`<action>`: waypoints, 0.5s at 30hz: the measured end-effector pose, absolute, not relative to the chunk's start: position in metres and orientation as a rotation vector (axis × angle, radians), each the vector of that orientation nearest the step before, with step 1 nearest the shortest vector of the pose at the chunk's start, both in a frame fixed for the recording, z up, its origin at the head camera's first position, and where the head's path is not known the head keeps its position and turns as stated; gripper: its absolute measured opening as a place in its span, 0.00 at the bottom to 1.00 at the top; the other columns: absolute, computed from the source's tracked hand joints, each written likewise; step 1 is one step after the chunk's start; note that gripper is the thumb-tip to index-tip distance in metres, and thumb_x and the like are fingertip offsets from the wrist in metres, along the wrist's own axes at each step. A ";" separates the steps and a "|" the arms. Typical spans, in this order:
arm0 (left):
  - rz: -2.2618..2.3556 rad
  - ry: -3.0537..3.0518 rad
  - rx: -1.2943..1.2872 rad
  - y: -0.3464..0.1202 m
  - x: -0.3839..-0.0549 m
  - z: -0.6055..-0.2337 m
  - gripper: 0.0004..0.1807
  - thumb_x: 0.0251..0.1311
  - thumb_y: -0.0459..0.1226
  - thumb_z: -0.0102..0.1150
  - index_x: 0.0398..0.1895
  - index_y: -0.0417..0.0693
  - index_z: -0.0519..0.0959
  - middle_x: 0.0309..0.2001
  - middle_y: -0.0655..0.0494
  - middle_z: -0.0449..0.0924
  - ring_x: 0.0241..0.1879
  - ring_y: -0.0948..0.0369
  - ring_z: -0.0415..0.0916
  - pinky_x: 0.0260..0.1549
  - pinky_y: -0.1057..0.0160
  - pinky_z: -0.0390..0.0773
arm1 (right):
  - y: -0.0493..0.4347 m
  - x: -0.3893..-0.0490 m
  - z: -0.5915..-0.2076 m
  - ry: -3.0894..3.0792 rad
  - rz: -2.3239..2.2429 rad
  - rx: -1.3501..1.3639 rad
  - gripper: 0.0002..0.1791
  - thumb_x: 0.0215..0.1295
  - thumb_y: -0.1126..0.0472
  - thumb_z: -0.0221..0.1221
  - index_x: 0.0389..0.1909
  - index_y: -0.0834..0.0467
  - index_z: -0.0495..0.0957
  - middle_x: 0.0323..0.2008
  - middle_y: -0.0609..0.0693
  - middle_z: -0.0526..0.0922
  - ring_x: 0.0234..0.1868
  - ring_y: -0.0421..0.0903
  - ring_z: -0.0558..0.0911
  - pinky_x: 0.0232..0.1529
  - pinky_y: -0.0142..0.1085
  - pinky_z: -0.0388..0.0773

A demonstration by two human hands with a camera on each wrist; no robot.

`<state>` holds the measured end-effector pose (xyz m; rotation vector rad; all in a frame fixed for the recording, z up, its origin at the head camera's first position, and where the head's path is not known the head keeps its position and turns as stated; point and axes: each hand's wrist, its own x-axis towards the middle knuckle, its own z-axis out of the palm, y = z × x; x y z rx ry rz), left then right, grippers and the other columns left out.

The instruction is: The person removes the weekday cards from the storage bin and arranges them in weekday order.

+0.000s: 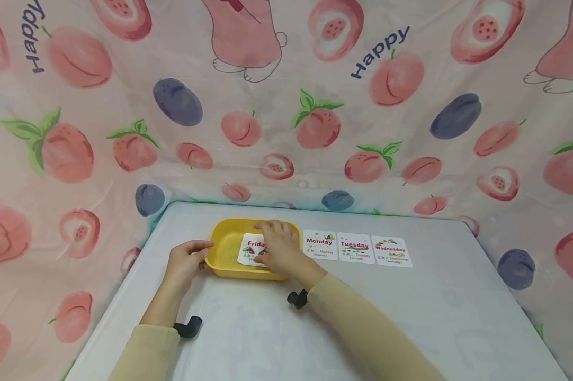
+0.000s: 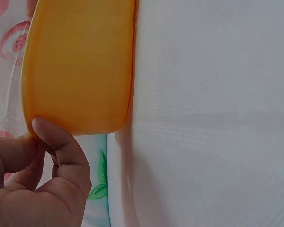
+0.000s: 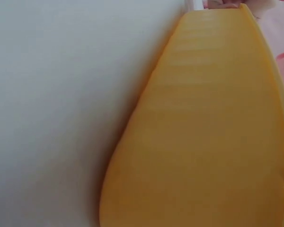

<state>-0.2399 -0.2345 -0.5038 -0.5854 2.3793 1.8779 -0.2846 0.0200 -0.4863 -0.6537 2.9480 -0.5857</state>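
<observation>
Friday card (image 1: 249, 248) sits in the yellow tray (image 1: 239, 274) the left grip (image 1: 182, 262) holds

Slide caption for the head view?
Left hand pinching a yellow tray, right hand partly covering the Friday card; Monday, Tuesday and Wednesday cards in a row alongside.

high head view facing forward and down, low close wrist views, all sharing the yellow tray (image 1: 241, 274)

White tabletop (image 1: 458, 307); yellow tray (image 1: 243, 273) on it; toward the tray's three o'clock, a row: Monday card (image 1: 320, 245), Tuesday card (image 1: 356, 248), Wednesday card (image 1: 392, 251).
</observation>
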 end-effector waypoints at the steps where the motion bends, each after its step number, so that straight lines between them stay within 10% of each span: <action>1: 1.882 2.376 -0.586 -0.235 -0.240 -0.504 0.15 0.77 0.30 0.56 0.62 0.37 0.83 0.58 0.43 0.76 0.38 0.59 0.76 0.36 0.68 0.84 | 0.019 -0.285 -0.487 2.956 -0.569 -0.650 0.46 0.64 0.43 0.76 0.79 0.40 0.63 0.76 0.52 0.67 0.77 0.58 0.63 0.77 0.62 0.59; 15: 1.895 2.354 -0.582 -0.235 -0.239 -0.503 0.15 0.78 0.30 0.57 0.62 0.36 0.83 0.60 0.42 0.76 0.39 0.59 0.76 0.36 0.68 0.84 | 0.014 -0.291 -0.495 2.917 -0.441 -0.623 0.46 0.67 0.44 0.73 0.81 0.42 0.60 0.75 0.53 0.67 0.74 0.57 0.65 0.73 0.59 0.64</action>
